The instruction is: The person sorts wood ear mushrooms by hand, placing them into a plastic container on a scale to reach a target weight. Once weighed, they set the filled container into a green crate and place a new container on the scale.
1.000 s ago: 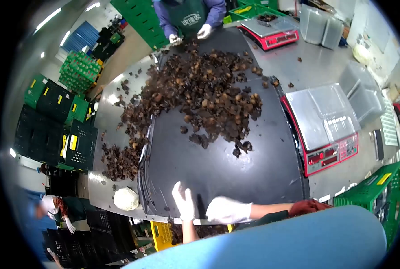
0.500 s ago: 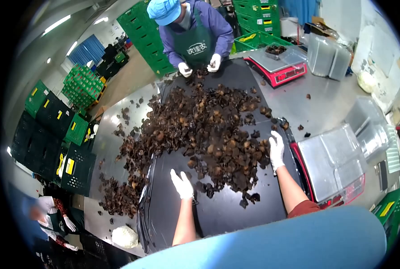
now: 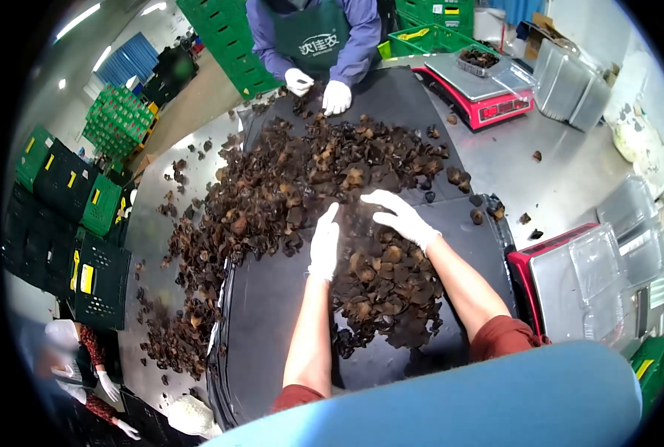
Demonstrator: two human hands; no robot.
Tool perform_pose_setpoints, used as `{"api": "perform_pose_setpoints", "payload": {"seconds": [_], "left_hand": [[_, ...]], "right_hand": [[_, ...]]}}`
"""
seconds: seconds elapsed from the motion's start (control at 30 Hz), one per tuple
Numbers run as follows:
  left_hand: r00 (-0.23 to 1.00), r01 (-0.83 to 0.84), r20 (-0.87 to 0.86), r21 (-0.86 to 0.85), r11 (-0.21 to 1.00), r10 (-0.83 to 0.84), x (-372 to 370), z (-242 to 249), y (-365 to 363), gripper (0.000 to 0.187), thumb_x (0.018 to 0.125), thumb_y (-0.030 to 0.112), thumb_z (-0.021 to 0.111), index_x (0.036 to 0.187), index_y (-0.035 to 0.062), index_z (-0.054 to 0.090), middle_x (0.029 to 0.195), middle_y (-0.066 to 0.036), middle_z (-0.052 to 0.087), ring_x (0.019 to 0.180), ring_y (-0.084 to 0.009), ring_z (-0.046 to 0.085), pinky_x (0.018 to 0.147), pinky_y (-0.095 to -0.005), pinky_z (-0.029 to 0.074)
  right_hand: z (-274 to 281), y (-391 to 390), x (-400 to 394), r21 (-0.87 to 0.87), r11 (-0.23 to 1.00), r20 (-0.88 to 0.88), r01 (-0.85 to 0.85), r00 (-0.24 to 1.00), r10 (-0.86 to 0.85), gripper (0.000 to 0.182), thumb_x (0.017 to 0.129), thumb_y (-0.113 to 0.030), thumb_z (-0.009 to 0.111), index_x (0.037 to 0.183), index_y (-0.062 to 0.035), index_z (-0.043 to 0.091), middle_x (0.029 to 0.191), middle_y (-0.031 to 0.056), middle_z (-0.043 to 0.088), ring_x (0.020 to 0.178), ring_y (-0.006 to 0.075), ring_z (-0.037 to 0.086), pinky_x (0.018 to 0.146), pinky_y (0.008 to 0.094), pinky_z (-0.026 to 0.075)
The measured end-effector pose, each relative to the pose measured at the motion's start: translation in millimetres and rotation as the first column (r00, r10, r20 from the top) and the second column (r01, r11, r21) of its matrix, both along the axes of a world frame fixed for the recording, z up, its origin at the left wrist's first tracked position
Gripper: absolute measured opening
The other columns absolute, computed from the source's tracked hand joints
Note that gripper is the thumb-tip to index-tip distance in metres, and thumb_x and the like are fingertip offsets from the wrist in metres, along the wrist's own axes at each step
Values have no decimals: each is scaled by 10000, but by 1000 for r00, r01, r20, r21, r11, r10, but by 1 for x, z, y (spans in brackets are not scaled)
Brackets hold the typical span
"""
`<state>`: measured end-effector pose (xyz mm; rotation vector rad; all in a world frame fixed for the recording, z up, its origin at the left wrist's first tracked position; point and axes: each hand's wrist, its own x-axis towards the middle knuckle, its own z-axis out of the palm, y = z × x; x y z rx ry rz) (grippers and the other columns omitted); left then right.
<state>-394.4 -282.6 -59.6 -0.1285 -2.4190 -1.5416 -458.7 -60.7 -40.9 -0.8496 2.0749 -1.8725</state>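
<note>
A broad heap of dark brown wood ear mushrooms lies across the black sheet on the table. My left hand, in a white glove, is held edge-on against the mushrooms with its fingers stretched out. Facing it, my right hand, also gloved, has its thumb and fingers apart over the heap. Between the two hands some mushrooms are smeared by motion. A smaller clump of mushrooms sits nearer to me, between my forearms. Neither hand is closed around anything.
Across the table a co-worker's gloved hands are at the heap's far edge. A red scale bears a filled clear box. Another scale with clear lids stands right. Green crates stack behind; another person is lower left.
Both my hands have moved forward and toward each other, onto the heap. Mushrooms between them have shifted, parting the near clump from the main heap. The camera view has moved a little.
</note>
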Motion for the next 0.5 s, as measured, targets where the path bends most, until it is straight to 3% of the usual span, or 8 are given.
{"api": "perform_pose_setpoints", "payload": {"seconds": [0.13, 0.23, 0.33, 0.4, 0.5], "left_hand": [[982, 178, -94, 143, 974, -166, 5, -3, 16, 415, 1003, 209, 447, 1382, 42, 476, 1403, -124, 485, 1298, -247, 450, 1111, -342, 318], [987, 161, -36, 79, 984, -159, 34, 8, 28, 407, 988, 172, 472, 1368, 26, 470, 1401, -125, 475, 1310, -243, 430, 1108, -341, 314], [979, 202, -37, 78, 976, -200, 62, 6, 36, 397, 975, 158, 492, 1349, 24, 484, 1391, -121, 481, 1310, -245, 426, 1114, -337, 297], [976, 219, -1, 69, 973, -220, 82, 5, 41, 396, 966, 156, 502, 1338, 21, 495, 1384, -124, 486, 1310, -249, 425, 1118, -346, 290], [969, 246, -6, 105, 964, -247, 111, 5, 48, 402, 944, 131, 509, 1329, 16, 497, 1373, -135, 493, 1306, -262, 428, 1120, -352, 289]], "right_hand": [[-3, 5, 20, -38, 998, -7, -43, 999, 43, 533, 878, -222, 669, 1359, -75, 492, 1408, 82, 476, 1330, 221, 404, 1135, 382, 291], [7, 15, 52, -33, 999, -1, -32, 999, 32, 515, 879, -223, 667, 1343, -69, 505, 1407, 98, 476, 1335, 233, 401, 1137, 388, 293], [10, 31, 81, 107, 994, -82, 0, 997, 9, 471, 879, -214, 661, 1312, -76, 535, 1416, 114, 458, 1337, 256, 399, 1132, 392, 293], [7, 39, 103, 32, 999, -37, -10, 999, 11, 459, 881, -204, 655, 1306, -76, 540, 1428, 110, 444, 1343, 260, 391, 1132, 388, 289], [2, 49, 135, 100, 994, -89, 34, 996, -25, 461, 874, -246, 658, 1300, -103, 557, 1435, 118, 435, 1358, 279, 373, 1133, 399, 280]]}}
